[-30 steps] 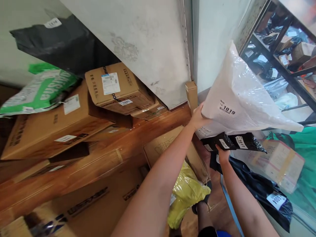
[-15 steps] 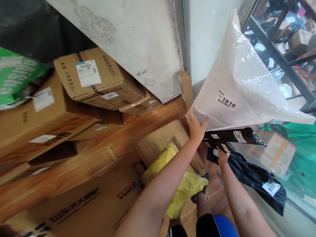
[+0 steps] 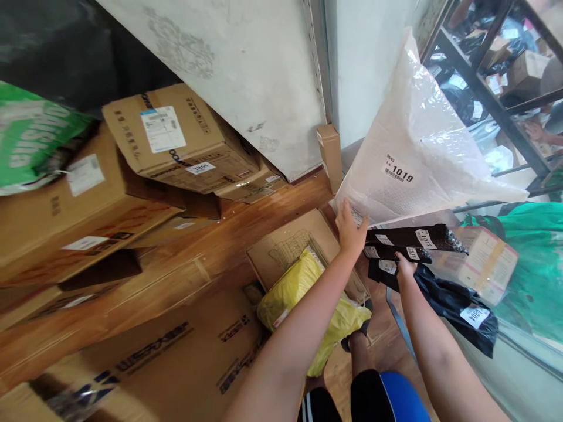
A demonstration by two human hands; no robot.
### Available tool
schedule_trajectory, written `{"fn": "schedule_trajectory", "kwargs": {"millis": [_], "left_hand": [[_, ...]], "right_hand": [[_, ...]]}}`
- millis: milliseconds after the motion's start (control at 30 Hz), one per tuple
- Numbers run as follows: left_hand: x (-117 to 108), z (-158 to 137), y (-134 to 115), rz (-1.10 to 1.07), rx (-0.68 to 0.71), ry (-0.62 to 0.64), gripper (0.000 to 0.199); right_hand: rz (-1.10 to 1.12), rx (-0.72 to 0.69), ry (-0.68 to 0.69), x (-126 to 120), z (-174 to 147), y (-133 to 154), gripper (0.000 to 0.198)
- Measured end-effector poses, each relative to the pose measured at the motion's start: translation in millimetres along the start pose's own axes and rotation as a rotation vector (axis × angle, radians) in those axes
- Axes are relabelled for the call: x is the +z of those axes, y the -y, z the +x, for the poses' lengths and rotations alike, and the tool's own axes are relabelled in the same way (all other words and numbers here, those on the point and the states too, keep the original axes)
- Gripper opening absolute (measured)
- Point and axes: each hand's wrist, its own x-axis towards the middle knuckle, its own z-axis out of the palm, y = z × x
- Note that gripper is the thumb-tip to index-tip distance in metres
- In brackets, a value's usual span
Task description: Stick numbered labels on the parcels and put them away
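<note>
My left hand [image 3: 350, 231] is closed on the lower left edge of a large white plastic mailer [image 3: 422, 140] labelled 1019, which leans upward with its corners spread. Below it are narrow black wrapped parcels [image 3: 402, 237], one marked 1017, stacked close together. My right hand [image 3: 405, 265] is closed around the lower black parcel; most of its fingers are hidden underneath. Just under that hand lies a limp black plastic bag [image 3: 448, 296] with a 6004 label, drooping to the right. Whether the right hand also grips this bag, I cannot tell.
Cardboard boxes [image 3: 162, 135] are stacked at the left. A yellow bag [image 3: 292, 287] lies over a flat carton [image 3: 281, 237] near my feet. A taped box [image 3: 486, 264] and green plastic [image 3: 536, 258] are at right. Behind glass, racks [image 3: 492, 99] hold parcels, with a person's hand [image 3: 536, 132] there.
The white mailer's right corner has shifted left. My right hand and the black parcels show slightly more clearly, and the view has moved a little.
</note>
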Motion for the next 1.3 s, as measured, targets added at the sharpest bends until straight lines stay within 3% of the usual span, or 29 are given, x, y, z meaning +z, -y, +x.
{"fn": "schedule_trajectory", "kwargs": {"millis": [133, 233, 300, 433, 567, 667, 867, 1033, 1300], "left_hand": [[5.9, -53.2, 6.5, -0.076, -0.187, -0.004, 0.069], [4.9, -104.4, 12.8, -0.153, -0.425, -0.002, 0.066], [-0.8, -141.9, 14.8, -0.208, -0.584, -0.022, 0.062], [-25.1, -218.6, 15.1, -0.239, -0.726, -0.032, 0.051], [-61.4, -287.0, 23.0, -0.368, -0.847, -0.056, 0.051], [-91.5, -323.0, 32.8, -0.427, -0.882, -0.048, 0.058], [-132.0, -347.8, 38.7, -0.412, -0.94, -0.091, 0.057], [-133.4, -345.1, 31.7, -0.388, -0.945, -0.122, 0.057], [-146.1, -335.5, 17.8, -0.463, -0.945, -0.072, 0.056]], "right_hand": [[-0.059, -0.074, -0.059, -7.0, -19.7, 27.7, 0.06], [-0.122, -0.175, -0.13, -16.4, -31.8, 60.3, 0.063], [-0.238, -0.266, -0.228, -23.2, -38.4, 83.8, 0.061], [-0.388, -0.482, -0.392, -34.2, -52.8, 123.1, 0.065], [-0.184, -0.471, -0.165, -35.8, -69.3, 146.1, 0.062], [-0.157, -0.477, -0.036, -27.1, -76.4, 157.6, 0.06], [-0.29, -0.484, -0.014, -1.5, -63.6, 180.7, 0.044], [-0.462, -0.476, 0.033, 4.9, -49.3, 194.2, 0.038], [-0.528, -0.392, 0.041, -2.4, -57.6, 204.5, 0.05]]}}
